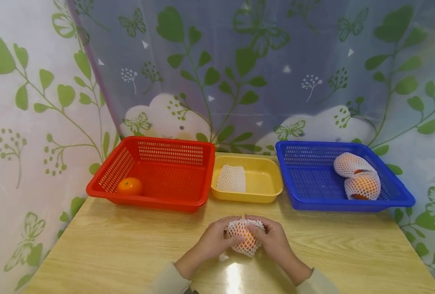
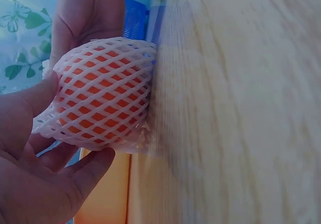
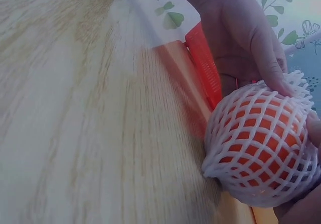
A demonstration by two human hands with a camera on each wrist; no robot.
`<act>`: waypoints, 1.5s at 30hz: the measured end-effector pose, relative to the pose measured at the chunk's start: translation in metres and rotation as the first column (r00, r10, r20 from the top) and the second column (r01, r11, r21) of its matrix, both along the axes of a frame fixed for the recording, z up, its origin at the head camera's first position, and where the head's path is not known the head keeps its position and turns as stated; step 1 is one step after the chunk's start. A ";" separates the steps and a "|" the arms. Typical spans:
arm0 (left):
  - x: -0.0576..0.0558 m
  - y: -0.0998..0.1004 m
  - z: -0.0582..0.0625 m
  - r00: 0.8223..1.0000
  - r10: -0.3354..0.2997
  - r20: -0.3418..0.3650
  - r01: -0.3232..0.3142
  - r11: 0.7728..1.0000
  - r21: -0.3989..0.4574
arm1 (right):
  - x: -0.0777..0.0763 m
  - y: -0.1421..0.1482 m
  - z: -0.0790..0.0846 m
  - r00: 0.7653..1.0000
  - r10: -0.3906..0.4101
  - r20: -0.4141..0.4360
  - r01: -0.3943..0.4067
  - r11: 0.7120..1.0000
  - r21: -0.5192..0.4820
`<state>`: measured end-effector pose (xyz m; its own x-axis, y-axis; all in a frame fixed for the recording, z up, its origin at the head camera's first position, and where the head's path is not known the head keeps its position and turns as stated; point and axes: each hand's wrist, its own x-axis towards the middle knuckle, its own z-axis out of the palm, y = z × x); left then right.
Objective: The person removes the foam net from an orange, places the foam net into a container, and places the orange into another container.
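Note:
An orange (image 1: pixel 247 243) wrapped in a white foam net sleeve (image 2: pixel 108 91) is held between both hands, low over the front middle of the table. My left hand (image 1: pixel 217 239) grips it from the left, thumb across the near side of the net. From the right my right hand (image 1: pixel 275 241) holds it, thumb near the top opening of the sleeve. In the right wrist view, orange skin (image 3: pixel 261 138) shows through the mesh, and the net gathers to a point at its lower end.
A red basket (image 1: pixel 155 204) at the back left holds a bare orange (image 1: pixel 130 186). In the middle, a yellow tray (image 1: pixel 265 196) contains an empty foam net (image 1: pixel 232 178). A blue basket (image 1: pixel 335 204) at the back right has netted oranges (image 1: pixel 363 185). Patterned curtain (image 1: pixel 210 81) hangs behind.

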<state>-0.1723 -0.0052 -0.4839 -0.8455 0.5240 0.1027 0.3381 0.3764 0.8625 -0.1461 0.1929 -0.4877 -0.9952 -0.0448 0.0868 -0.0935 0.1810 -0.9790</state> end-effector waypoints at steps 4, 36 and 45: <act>-0.001 -0.001 -0.001 1.000 0.022 -0.015 -0.021 0.999 0.043 | 0.000 0.002 0.001 0.999 0.038 0.035 -0.038 0.999 -0.005; -0.002 0.000 -0.001 0.998 -0.014 0.066 0.007 0.995 0.101 | 0.004 0.000 0.001 0.998 -0.063 -0.026 0.065 0.994 0.093; -0.001 0.002 0.000 0.998 0.005 0.055 -0.008 0.999 0.052 | 0.007 -0.002 -0.001 0.994 -0.102 -0.049 0.105 0.992 0.066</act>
<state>-0.1731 -0.0030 -0.4835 -0.8538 0.5139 0.0831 0.2872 0.3320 0.8985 -0.1388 0.1911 -0.4892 -0.9899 0.0510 0.1322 -0.1147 0.2583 -0.9592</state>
